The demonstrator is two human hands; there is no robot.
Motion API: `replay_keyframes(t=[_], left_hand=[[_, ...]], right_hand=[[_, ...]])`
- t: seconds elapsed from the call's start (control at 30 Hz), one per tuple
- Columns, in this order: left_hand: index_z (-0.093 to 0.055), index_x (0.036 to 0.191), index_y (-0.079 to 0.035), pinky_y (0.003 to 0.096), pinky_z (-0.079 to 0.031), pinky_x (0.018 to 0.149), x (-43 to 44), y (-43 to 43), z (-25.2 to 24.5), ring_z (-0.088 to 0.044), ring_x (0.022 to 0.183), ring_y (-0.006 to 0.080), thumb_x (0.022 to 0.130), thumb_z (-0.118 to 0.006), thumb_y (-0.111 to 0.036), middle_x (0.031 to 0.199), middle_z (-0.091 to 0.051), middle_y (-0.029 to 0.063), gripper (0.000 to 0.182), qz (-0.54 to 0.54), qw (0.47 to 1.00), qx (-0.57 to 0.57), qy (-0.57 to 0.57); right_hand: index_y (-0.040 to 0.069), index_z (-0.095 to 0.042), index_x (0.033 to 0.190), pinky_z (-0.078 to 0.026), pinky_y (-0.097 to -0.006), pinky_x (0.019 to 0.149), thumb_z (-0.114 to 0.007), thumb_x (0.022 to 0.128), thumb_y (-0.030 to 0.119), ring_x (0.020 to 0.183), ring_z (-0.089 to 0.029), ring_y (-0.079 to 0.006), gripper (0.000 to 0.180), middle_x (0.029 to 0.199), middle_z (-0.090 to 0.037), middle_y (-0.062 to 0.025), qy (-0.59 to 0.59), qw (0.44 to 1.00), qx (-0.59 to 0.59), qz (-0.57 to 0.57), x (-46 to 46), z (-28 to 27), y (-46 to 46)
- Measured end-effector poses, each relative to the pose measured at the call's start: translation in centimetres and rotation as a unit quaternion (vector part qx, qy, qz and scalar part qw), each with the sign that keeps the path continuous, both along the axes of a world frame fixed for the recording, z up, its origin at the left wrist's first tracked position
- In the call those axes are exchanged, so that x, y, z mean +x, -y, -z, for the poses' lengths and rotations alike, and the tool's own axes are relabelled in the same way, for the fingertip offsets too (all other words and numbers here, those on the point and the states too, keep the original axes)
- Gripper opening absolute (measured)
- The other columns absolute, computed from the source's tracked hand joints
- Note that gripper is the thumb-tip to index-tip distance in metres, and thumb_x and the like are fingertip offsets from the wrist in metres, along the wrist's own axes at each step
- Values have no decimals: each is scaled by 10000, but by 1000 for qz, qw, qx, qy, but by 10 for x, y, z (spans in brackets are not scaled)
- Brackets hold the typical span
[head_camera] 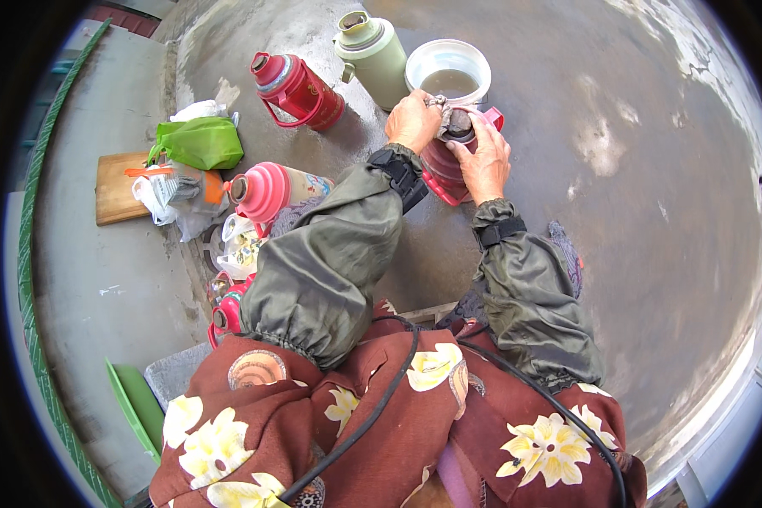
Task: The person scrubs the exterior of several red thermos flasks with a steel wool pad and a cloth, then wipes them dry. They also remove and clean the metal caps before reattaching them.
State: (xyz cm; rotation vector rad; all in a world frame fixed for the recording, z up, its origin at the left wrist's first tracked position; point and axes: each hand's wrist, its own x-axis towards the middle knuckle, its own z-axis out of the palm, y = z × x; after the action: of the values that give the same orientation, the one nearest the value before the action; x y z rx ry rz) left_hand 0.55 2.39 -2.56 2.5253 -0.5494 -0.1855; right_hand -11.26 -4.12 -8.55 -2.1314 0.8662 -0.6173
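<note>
A red thermos flask [441, 166] with a dark stopper [460, 123] stands on the wet floor before me. My right hand [486, 157] grips its neck, thumb and fingers around the rim beside the stopper. Bunched in my left hand [413, 122] is a greyish cloth [442, 109], pressed against the left side of the flask's mouth. Just beyond the flask is a white plastic bucket [413, 71] with murky water [449, 84] inside. Part of the flask's body is hidden behind my right hand.
A pale green thermos flask [381, 60] and a red one [311, 95] stand beyond my left arm. Nearer lie a pink-topped flask [268, 192], a green bag [200, 143], plastic bags [187, 193] and a wooden board [117, 190]. A green basin [130, 400] is at lower left.
</note>
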Motion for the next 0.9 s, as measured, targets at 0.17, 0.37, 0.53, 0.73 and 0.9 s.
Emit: replay_keyframes(t=[0.17,0.37,0.53,0.73,0.9], left_hand=[[-643,1040,-87,441,-474,827,-20,-2,14,-604,976,357,793,-655,-415,1014,-610,182,411,87,993,-8,80],[-634,1048,-78,439,-479,830,10,-1,10,-612,976,358,809,-633,-360,1026,-640,184,370,61,996,2,-60],[-636,1081,-127,426,-488,809,-15,-3,8,-630,916,338,799,-649,-337,985,-650,182,351,103,990,-95,33],[-668,1010,-143,415,-487,811,1,10,19,-630,940,318,793,-646,-260,962,-656,159,248,115,992,-41,18],[-665,995,-128,422,-495,793,4,11,18,-635,919,326,795,-634,-255,955,-652,173,238,55,997,-36,34]], right_hand=[[231,-527,1281,-375,-475,972,-767,690,292,1229,-416,-311,641,1333,-477,-61,24,999,21,-4,2,5,2],[220,-519,1293,-385,-485,963,-771,688,284,1231,-423,-302,658,1340,-481,-45,12,1000,9,-24,2,9,4],[143,-517,1286,-353,-408,1001,-728,746,286,1168,-492,-300,597,1250,-554,-108,40,998,-37,-14,3,12,4],[177,-518,1293,-374,-445,986,-755,708,284,1206,-450,-309,641,1304,-512,-71,26,999,-14,-22,3,14,7],[195,-506,1309,-371,-443,1007,-762,696,295,1235,-422,-309,672,1335,-488,-70,15,999,-18,-27,2,20,13]])
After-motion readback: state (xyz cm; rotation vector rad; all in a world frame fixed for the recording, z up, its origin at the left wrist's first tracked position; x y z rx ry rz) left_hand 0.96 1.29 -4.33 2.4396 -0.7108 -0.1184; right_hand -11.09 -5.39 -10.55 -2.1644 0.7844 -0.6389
